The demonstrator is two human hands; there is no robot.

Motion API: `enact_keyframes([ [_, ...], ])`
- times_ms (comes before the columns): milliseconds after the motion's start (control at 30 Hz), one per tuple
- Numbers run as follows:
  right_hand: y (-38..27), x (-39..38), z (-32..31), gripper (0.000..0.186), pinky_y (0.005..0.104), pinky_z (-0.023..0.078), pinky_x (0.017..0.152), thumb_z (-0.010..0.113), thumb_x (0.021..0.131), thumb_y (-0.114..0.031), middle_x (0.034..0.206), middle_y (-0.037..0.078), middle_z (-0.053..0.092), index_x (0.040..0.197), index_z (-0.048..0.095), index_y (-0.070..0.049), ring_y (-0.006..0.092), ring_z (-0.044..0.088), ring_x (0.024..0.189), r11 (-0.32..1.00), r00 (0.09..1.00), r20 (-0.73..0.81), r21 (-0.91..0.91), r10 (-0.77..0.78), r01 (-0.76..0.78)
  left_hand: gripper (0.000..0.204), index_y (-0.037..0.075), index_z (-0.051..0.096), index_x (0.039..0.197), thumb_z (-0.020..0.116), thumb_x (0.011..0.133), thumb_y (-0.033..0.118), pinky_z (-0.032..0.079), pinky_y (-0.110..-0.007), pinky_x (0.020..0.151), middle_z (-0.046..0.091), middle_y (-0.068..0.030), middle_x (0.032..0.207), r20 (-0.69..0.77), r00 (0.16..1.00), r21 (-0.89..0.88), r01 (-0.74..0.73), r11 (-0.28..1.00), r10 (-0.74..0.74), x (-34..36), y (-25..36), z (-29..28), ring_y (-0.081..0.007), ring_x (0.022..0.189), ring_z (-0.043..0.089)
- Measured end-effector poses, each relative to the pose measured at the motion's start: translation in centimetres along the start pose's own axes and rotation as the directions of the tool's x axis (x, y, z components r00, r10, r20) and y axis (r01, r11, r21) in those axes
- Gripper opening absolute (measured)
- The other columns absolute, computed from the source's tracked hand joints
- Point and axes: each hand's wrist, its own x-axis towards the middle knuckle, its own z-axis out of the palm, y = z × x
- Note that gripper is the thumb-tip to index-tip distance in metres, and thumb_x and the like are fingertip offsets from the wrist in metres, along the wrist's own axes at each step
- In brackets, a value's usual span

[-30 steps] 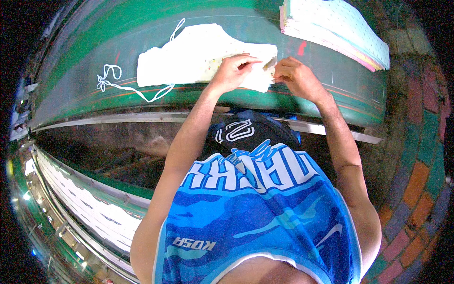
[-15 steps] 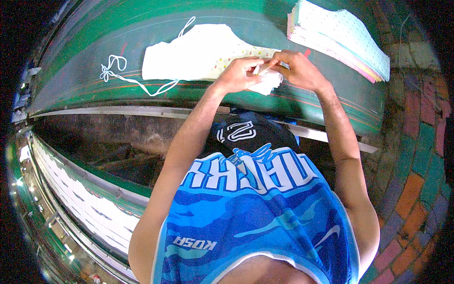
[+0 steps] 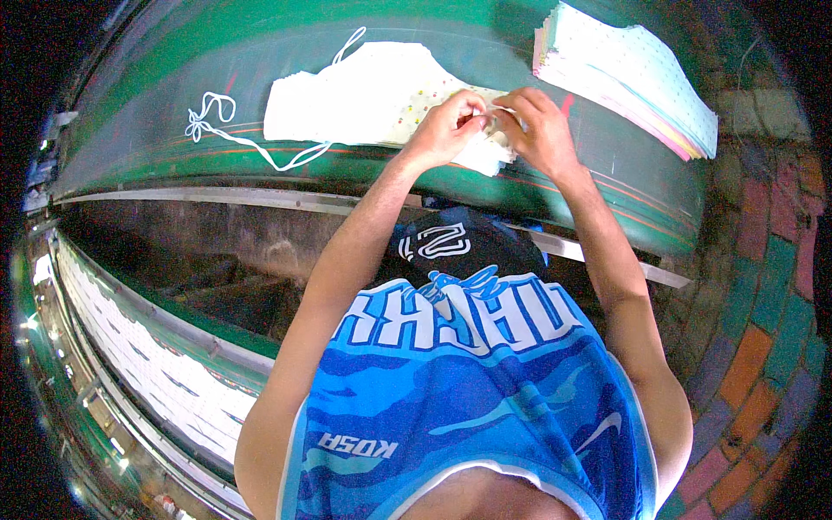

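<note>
A pile of cut fabric pieces (image 3: 364, 91), white with small coloured dots toward its right part, lies on the green table. At the pile's right end, my left hand (image 3: 446, 128) is closed, thumb and fingers pinching the layered edges. Close beside it, my right hand (image 3: 539, 128) has its fingers bent down and pinched at the same corner. Several fanned layers of fabric show beneath and between the hands. What the fingertips grip is partly hidden. A thin white cord (image 3: 264, 156) loops out from the pile to the left.
A second thick stack of pastel fabric pieces (image 3: 637, 74) sits at the far right of the green table (image 3: 165, 78). Below the table's metal edge (image 3: 217, 196) is a dark gap. Another long table with white fabric (image 3: 156, 338) runs at lower left. Coloured paving (image 3: 754, 347) covers the floor at right.
My right hand has shifted slightly left and down, its fingers now more upright over the corner. My left hand's fingers have curled more. The pile stays in about the same place.
</note>
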Motion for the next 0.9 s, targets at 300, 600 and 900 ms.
enact_keyframes([
  [300,-2.7,-4.6,-1.7,0.023,0.0429,0.056,0.088,0.083,0.085,-0.01,0.109,0.011,0.069,0.108,0.076,-0.007,0.0312,0.067,0.099,0.996,0.987,0.159,-0.09,0.035,-0.02,0.027,0.01,0.082,0.111,0.059,0.099,-0.001,0.055,-0.031,0.083,0.074,-0.0082,0.101,0.1,0.985,0.179,-0.155,0.972,0.138,0.2,0.5,-1.0,-0.0192,0.092,0.069],
  [600,-2.6,-6.6,-0.5,0.029,0.0438,0.055,0.091,0.073,0.081,-0.006,0.114,0.01,0.07,0.109,0.072,-0.007,0.0303,0.067,0.103,0.988,0.995,0.095,-0.153,0.041,-0.027,0.027,0.009,0.079,0.121,0.061,0.101,0.002,0.055,-0.03,0.082,0.075,-0.0081,0.11,0.118,0.993,0.094,0.01,0.996,-0.021,-0.2,1.5,-0.8,-0.0158,0.09,0.067],
  [900,-1.2,-5.6,-3.9,0.032,0.0428,0.053,0.096,0.071,0.078,-0.004,0.112,0.008,0.072,0.109,0.07,-0.007,0.0293,0.067,0.107,0.972,0.929,0.353,-0.156,-0.112,0.177,0.027,0.008,0.077,0.126,0.065,0.102,0.005,0.054,-0.028,0.079,0.074,-0.0068,0.109,0.161,0.986,0.102,-0.059,0.993,0.042,-0.2,1.3,-0.9,-0.0129,0.088,0.065],
])
